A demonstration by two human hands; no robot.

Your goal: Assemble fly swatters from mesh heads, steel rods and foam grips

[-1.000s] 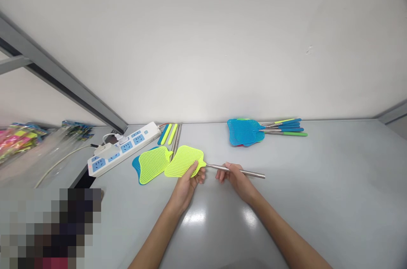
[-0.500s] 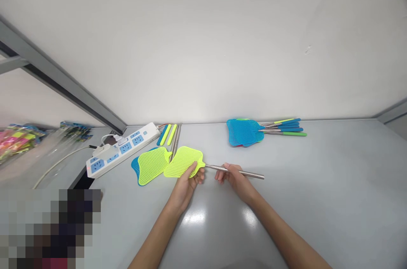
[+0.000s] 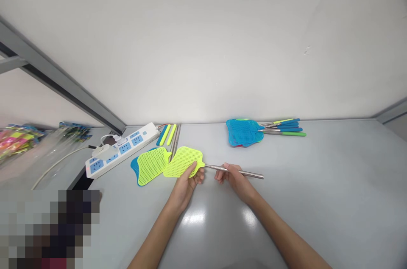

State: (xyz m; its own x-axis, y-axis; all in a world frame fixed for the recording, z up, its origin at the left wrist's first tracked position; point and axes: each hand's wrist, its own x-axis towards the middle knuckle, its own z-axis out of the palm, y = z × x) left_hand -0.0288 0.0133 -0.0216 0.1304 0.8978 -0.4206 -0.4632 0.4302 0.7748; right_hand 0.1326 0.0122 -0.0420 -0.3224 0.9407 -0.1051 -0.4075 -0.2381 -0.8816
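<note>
A fly swatter with a yellow mesh head [image 3: 182, 163] and a bare metal rod [image 3: 251, 174] lies across both hands. My left hand [image 3: 187, 180] grips the swatter's head near its neck, thumb on top. My right hand [image 3: 232, 177] is closed around the rod, whose end sticks out to the right. Left of the held swatter lies another yellow swatter head [image 3: 152, 166], with a blue swatter head [image 3: 135, 169] partly hidden beneath it. Behind these are metal rods [image 3: 176, 141], yellow grip sleeves [image 3: 171, 135] and a blue grip sleeve [image 3: 163, 135].
Several swatters with blue mesh heads on top [image 3: 244, 132] and coloured handles [image 3: 291, 128] are stacked by the wall. A white power strip [image 3: 127, 150] with plugs stands at the left. Plastic-wrapped packages [image 3: 19, 139] lie beyond the grey frame post [image 3: 66, 78].
The view has shifted very slightly. Both hands and the swatter keep the same pose.
</note>
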